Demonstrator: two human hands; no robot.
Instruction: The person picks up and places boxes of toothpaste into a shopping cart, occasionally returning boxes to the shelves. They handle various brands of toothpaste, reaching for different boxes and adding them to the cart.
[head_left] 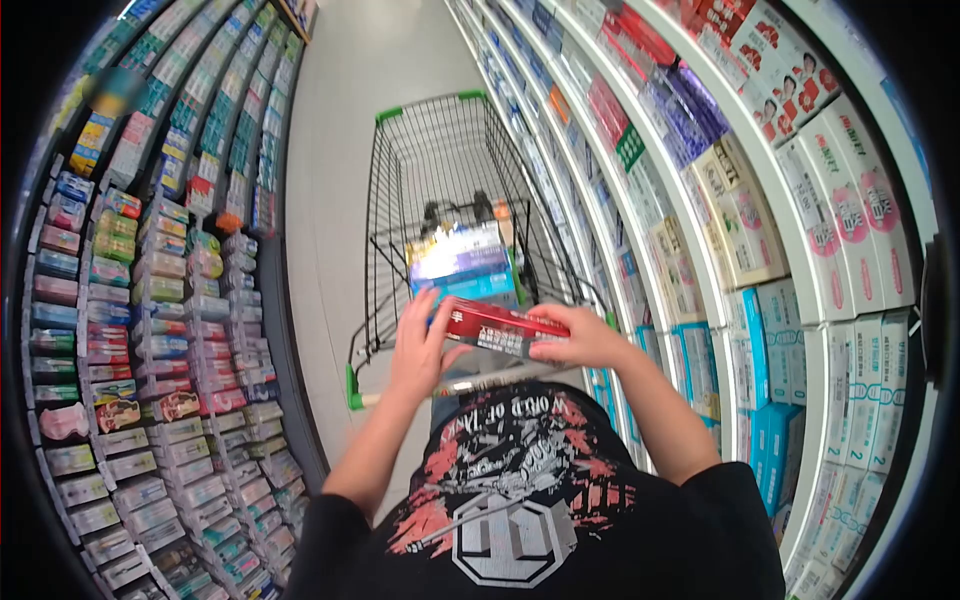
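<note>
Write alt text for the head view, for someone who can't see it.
Both hands, left hand and right hand, hold a red box at its ends over a cart in a shop aisle. The cart carries a blue-and-white pack. Shelves of small boxed goods line both sides.

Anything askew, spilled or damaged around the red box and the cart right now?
Nothing stands out. Both the left hand and right hand hold the flat red carton level above the green-trimmed wire shopping cart. The blue packs sit inside the cart, and the shelved boxes look orderly.
</note>
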